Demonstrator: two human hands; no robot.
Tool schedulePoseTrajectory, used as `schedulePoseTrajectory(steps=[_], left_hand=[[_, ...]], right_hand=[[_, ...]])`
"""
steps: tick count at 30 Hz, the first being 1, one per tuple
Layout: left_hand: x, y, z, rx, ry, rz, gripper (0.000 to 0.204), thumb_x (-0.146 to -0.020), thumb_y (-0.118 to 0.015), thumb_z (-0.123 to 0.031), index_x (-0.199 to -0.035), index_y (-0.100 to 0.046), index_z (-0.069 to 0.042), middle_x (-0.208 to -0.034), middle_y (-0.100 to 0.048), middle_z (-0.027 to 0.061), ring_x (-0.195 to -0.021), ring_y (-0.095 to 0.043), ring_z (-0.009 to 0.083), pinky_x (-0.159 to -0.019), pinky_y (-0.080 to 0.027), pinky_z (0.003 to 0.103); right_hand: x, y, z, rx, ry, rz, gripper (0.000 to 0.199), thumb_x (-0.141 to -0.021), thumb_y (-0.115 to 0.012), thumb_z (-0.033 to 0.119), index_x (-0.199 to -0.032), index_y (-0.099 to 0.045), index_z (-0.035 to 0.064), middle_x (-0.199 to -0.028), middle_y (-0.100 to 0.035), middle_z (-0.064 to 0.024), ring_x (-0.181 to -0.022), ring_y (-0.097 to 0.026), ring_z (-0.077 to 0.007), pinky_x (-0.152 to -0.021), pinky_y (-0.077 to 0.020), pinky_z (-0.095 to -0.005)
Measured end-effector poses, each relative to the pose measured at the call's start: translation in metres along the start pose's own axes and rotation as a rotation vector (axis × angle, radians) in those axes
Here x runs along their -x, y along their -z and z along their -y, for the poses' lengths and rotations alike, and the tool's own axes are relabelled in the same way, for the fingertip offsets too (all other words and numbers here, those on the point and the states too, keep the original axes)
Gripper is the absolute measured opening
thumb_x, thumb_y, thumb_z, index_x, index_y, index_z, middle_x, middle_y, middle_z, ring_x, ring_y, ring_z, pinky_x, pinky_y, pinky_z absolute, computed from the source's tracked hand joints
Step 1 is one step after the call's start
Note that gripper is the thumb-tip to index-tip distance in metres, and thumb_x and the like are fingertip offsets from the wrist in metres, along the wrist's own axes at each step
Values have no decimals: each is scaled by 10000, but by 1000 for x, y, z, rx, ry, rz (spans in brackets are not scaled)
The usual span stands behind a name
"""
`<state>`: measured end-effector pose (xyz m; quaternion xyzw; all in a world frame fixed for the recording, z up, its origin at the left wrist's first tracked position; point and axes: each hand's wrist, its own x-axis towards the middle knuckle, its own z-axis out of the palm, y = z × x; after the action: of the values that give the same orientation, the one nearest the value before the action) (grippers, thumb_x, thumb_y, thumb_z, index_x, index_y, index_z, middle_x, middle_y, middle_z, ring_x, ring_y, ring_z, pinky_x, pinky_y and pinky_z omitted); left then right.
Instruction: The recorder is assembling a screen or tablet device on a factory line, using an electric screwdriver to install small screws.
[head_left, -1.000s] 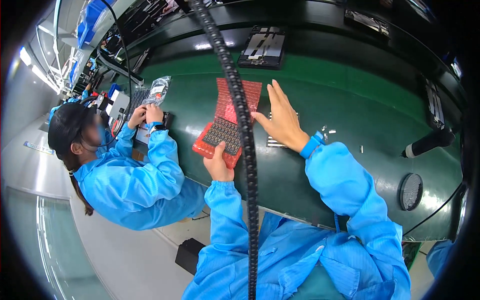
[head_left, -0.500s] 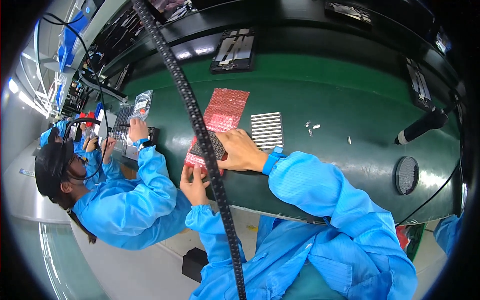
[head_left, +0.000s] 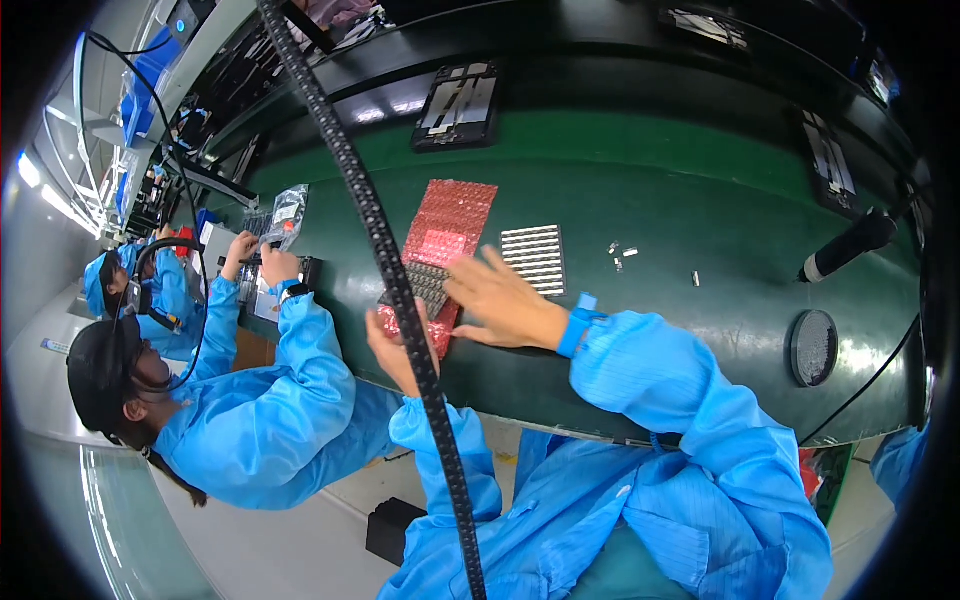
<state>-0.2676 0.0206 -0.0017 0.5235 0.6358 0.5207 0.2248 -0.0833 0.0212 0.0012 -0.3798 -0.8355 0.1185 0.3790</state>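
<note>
A dark patterned sheet or tray (head_left: 432, 283) lies over the lower half of a red bubble-wrap pouch (head_left: 452, 212) on the green bench. My right hand (head_left: 510, 302) is just right of it, fingers stretched and spread, the fingertips over or beside its edge. At the pouch's near end is my left hand (head_left: 392, 352), palm up, thumb and fingers apart against the pouch's edge. A black braided cable (head_left: 372, 200) crosses in front and hides part of this hand and the sheet. Beyond my right fingers lies a tray with rows of light strips (head_left: 533, 260).
Several small metallic pieces (head_left: 620, 257) lie right of the striped tray. Farther right are a round dish (head_left: 814, 348) and a black cylindrical tool (head_left: 848, 246). An opened tablet-like device (head_left: 460, 105) rests at the back. A co-worker (head_left: 255, 400) sits close on my left.
My right hand has drawn back to the right from the dark sheet, and its fingers have spread. My left hand has shifted slightly and opened from its bent-finger pose.
</note>
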Motion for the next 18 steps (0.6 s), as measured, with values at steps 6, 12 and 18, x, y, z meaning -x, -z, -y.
schedulePoseTrajectory(steps=[6,12,18], left_hand=[[4,-3,-29,-140,-164,-88,496,-832,-716,-189,-1231,-520,32,-1075,-607,107,-669,-511,68,-585,-444,231],[19,-36,-50,177,-43,300,359,-840,-693,-106,-1143,-576,46,-999,-608,100,-892,-608,150,-782,-509,264],[33,-75,-79,548,324,695,534,-871,-654,-94,-1320,-411,65,-1102,-608,116,-911,-591,130,-756,-495,245]], right_hand=[[56,28,-26,477,-403,17,513,-839,-606,394,-1111,-527,-34,-1273,-473,-241,-1236,-410,-394,-1029,-300,-545],[54,64,-40,93,-200,-440,245,-883,-582,223,-914,-619,-17,-929,-657,-168,-856,-647,-314,-716,-524,-376],[59,80,-31,-591,-646,-734,366,-981,-492,245,-742,-590,-15,-572,-440,19,-566,-342,-38,-479,-294,-263]])
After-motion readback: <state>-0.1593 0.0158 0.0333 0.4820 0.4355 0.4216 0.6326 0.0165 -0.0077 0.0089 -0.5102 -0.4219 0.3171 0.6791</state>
